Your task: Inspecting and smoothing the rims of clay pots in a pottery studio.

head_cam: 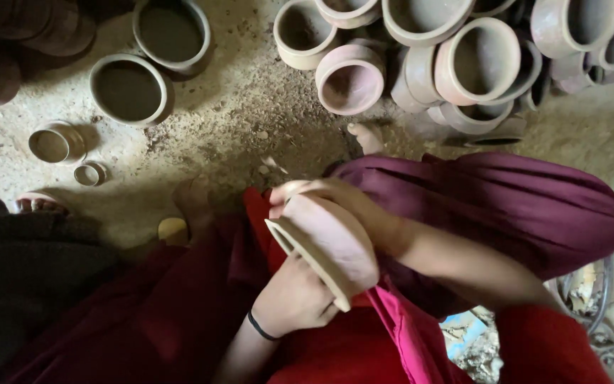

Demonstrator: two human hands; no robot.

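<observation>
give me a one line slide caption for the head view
Seated on a dirt floor, left hand and right hand hold a clay pot near stacked clay pots.

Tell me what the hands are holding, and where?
Both hold one clay pot: left hand under its rim side, right hand over its rounded body.

Dim, soft daylight from the upper right, sandy ground [250, 107] moderately lit, deep shadow in the upper left corner and along the lower left, no glare, slight motion softness on the hands, mild wide-angle stretching at edges
</observation>
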